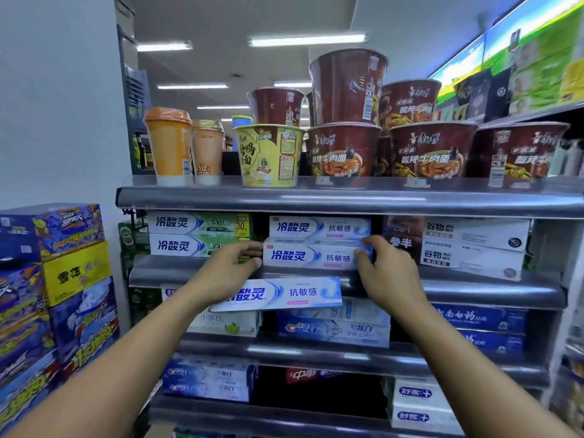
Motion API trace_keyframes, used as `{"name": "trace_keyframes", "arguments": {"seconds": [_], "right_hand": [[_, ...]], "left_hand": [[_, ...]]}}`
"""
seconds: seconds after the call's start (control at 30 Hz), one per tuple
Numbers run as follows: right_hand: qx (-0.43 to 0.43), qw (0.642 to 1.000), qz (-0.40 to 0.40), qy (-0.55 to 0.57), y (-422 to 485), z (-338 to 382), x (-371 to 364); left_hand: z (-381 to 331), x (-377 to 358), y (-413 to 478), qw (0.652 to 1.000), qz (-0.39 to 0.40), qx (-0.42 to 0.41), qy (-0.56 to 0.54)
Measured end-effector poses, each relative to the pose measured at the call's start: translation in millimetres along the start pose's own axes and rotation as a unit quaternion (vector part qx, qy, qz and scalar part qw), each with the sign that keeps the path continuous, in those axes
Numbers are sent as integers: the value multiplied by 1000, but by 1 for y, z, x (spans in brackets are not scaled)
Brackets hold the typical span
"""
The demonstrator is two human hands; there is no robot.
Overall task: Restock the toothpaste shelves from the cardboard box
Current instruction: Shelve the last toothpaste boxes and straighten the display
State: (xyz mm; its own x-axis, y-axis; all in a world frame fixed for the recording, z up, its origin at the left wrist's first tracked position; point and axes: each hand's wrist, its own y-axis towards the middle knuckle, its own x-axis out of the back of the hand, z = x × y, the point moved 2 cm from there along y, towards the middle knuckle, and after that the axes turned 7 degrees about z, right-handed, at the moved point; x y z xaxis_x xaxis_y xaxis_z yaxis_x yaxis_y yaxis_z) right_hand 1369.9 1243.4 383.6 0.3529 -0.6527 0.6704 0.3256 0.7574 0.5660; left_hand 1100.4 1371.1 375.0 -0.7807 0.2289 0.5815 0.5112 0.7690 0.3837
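hands grip the toothpaste box by its ends: left hand pinching the left end, right hand curled on the right. a twin box lies on top of it, green boxes sit just left, and a tilted box hangs just below.

Both bare forearms reach up and away from the near corners, converging toward the middle. Left hand curls its thumb and fingers on the left end of a toothpaste box. Right hand pinches the right end, fingers bent, wrist straight.
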Motion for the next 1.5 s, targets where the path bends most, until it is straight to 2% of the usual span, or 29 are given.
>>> {"name": "trace_keyframes", "arguments": {"seconds": [0.1, 0.13, 0.17, 0.23, 0.3, 0.37, 0.4, 0.43, 0.53, 0.7, 0.8, 0.83, 0.9, 1.0, 1.1, 1.17, 1.23, 1.37, 1.5], "right_hand": [[74, 991, -113, 10, -19, 3, 10], [86, 988, -127, 29, -28, 3, 10], [82, 987, -112, 75, -37, 2, 10], [28, 972, 1, 233, -48, 3, 5], [-17, 907, 120, 403, -55, 7, 0], [-42, 839, 148, 522, -59, 7, -1], [-44, 819, 139, 555, -59, 7, 1], [-39, 811, 126, 570, -60, 5, 4], [-9, 816, 82, 572, -60, -3, 13], [-9, 803, 29, 596, -50, -11, 21], [-18, 792, -8, 610, -45, -11, 16], [-15, 795, -16, 606, -42, -10, 14], [-10, 823, -37, 566, -33, -10, 11], [-23, 893, -80, 443, -12, -12, 12], [-11, 937, -103, 335, 8, -11, 12], [-9, 967, -89, 241, 17, -9, 8], [-26, 978, -68, 197, 21, -9, 2], [-35, 973, -71, 215, 21, -18, 1], [-58, 978, -43, 195, 26, -20, 1]], "left_hand": [[0, 3, -7, 998, -59, -8, -21], [-1, 4, -10, 997, -75, -14, -23], [-5, 5, -13, 996, -84, -22, -23], [-13, 3, -19, 995, -87, -43, -29], [-27, -1, -25, 994, -82, -70, -25], [-39, -6, -28, 992, -80, -94, -13], [-44, -8, -29, 991, -84, -99, -15], [-47, -8, -31, 991, -95, -96, -26], [-42, -4, -39, 983, -137, -80, -89], [-25, -13, -39, 981, -109, -22, -161], [-24, -15, -25, 967, -130, -6, -220], [-25, -14, -20, 963, -139, -4, -229], [-26, -13, -8, 964, -155, -1, -218], [-27, -12, 11, 967, -187, 1, -173], [-28, -11, 28, 971, -215, -7, -107], [-27, -12, 33, 972, -230, -5, -34], [-22, -14, 34, 975, -219, 4, 19], [-14, -9, 35, 978, -187, 22, 88], [-15, -5, 37, 980, -177, 16, 94]]}}
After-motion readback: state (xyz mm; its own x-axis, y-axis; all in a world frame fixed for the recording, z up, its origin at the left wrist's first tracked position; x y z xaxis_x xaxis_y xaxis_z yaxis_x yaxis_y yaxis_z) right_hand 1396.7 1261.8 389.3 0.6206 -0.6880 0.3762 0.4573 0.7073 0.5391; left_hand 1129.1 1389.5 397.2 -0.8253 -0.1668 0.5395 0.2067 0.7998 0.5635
